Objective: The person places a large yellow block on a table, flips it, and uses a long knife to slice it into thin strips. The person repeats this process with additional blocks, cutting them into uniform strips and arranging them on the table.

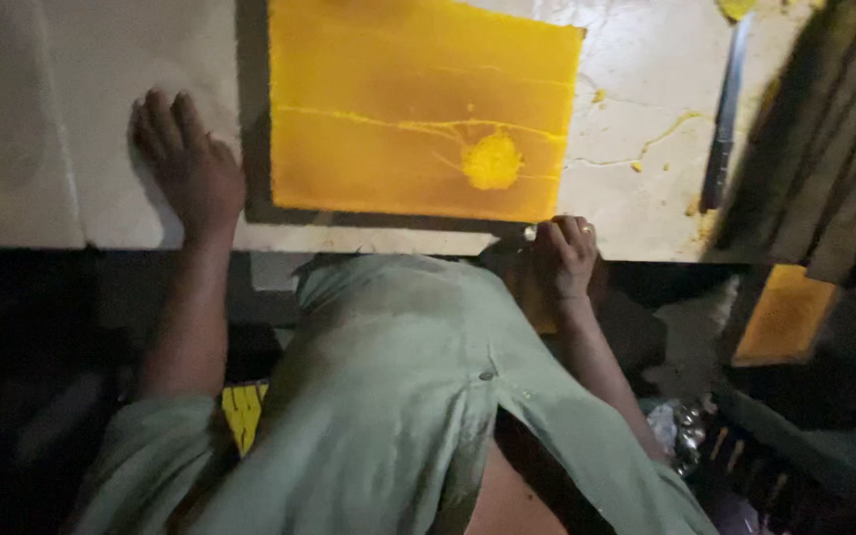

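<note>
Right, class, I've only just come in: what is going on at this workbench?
A person in a pale green shirt leans over a pale worktable. The left hand lies flat on the table, beside a large yellow-orange sheet with a lump near its middle. The right hand grips the table's near edge by the sheet's corner. A long dark blade-like tool lies untouched to the right, among yellow smears.

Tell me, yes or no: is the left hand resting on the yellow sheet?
No. The left hand lies flat on the bare pale table, beside the left edge of the yellow sheet and not on it.
</note>
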